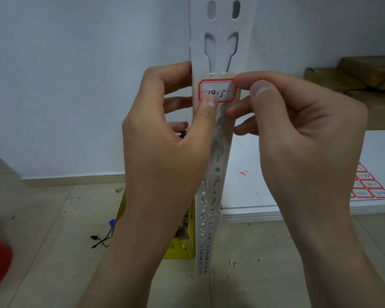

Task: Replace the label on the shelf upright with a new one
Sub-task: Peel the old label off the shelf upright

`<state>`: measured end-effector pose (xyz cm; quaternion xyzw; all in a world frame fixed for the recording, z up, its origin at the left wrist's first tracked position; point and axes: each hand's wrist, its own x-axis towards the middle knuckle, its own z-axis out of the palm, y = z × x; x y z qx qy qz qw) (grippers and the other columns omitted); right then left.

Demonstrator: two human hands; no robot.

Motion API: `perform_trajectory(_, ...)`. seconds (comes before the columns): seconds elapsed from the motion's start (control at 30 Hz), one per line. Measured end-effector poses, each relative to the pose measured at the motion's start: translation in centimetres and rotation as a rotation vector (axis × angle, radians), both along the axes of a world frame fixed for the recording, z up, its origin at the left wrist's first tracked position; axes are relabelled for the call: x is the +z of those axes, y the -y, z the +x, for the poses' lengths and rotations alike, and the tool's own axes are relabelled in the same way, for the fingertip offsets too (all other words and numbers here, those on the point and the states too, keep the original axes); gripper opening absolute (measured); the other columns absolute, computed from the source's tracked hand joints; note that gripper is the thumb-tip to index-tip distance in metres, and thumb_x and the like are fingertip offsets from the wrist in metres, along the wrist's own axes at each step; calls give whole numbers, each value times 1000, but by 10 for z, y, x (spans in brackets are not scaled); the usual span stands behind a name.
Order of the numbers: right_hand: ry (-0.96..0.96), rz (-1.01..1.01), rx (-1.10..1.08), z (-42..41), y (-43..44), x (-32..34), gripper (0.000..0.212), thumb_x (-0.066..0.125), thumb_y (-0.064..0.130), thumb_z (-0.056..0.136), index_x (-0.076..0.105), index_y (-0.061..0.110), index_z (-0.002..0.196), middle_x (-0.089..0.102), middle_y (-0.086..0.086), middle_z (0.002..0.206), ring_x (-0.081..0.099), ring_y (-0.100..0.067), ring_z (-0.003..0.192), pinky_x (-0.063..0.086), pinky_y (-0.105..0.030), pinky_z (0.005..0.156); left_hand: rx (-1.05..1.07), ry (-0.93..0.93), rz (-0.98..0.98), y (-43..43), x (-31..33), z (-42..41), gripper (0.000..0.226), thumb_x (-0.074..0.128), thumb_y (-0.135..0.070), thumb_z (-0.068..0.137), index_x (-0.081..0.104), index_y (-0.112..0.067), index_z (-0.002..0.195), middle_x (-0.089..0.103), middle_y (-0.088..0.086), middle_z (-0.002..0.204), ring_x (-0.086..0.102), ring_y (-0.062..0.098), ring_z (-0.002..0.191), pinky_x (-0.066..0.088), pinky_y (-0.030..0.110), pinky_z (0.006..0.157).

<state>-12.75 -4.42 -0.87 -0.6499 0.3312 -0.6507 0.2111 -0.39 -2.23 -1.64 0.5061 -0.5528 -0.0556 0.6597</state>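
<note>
Two bare arms are seen closest, reaching up from the bottom edge. The left hand (165,138) is wrapped around the white shelf upright (218,52), with its fingers curled behind the post and its thumb pressed flat on the bottom edge of the label (217,90). The label is stuck on the front of the upright, just under two long slots. It is white with a red border, and "14-3" is written on it in black. The right hand (298,130) is held at the label's right edge, where the tip of the first finger is touching the border; the thumb is bent just in front, and it cannot be told whether anything is pinched between them. A strip of clear tape is seen over and below the label. A sheet of more red-edged labels (369,185) is lying on the white shelf board (253,192) to the right, well apart from the hands. A yellow box (182,245) is standing on the tiled floor (53,218) behind the post.
</note>
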Motion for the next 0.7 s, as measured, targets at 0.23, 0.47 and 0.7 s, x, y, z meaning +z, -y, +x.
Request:
perform_trajectory(0.23, 0, 35, 28, 1, 3, 0, 24, 54, 12, 103, 74, 24, 98, 74, 8, 76, 74, -16, 70, 63, -34, 61, -3, -1, 8, -2, 1, 0, 30, 68, -21, 97, 60, -18, 126, 70, -16, 116, 71, 4, 106, 62, 24, 72)
perform_trajectory(0.47, 128, 95, 99, -1, 5, 1, 28, 54, 6, 102, 75, 19, 90, 75, 0, 72, 75, -13, 69, 61, -26, 66, -3, 1, 4, -1, 0, 1, 31, 68, -22, 97, 60, -17, 126, 69, -18, 115, 71, 2, 106, 62, 20, 72)
perform_trajectory(0.7, 44, 30, 7, 1, 3, -2, 23, 56, 12, 102, 75, 23, 97, 76, 7, 79, 73, -22, 71, 62, -39, 62, -11, -11, 6, 0, 1, 1, 33, 68, -20, 97, 61, -12, 128, 71, -12, 117, 71, 5, 105, 62, 22, 70)
